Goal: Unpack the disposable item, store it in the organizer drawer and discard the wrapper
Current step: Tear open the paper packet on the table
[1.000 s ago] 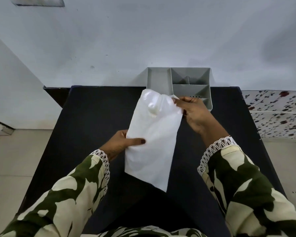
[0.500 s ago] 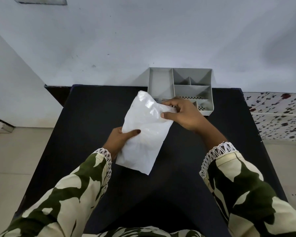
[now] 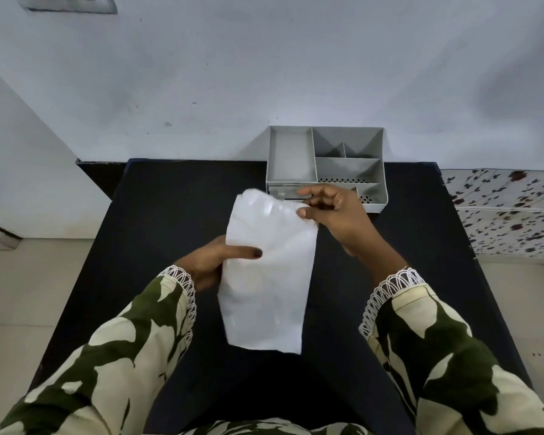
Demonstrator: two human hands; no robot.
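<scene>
Holding a white wrapper (image 3: 267, 271) above the black table (image 3: 157, 215), the left hand (image 3: 214, 262) grips its side, the right hand (image 3: 333, 211) pinches its top corner (contents unseen); the grey organizer (image 3: 291, 155) behind shows bare compartments.

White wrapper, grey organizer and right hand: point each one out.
white wrapper (image 3: 267, 277), head view, middle of its flat face.
grey organizer (image 3: 292, 153), head view, floor of its large left compartment.
right hand (image 3: 336, 215), head view, back of the hand.
</scene>
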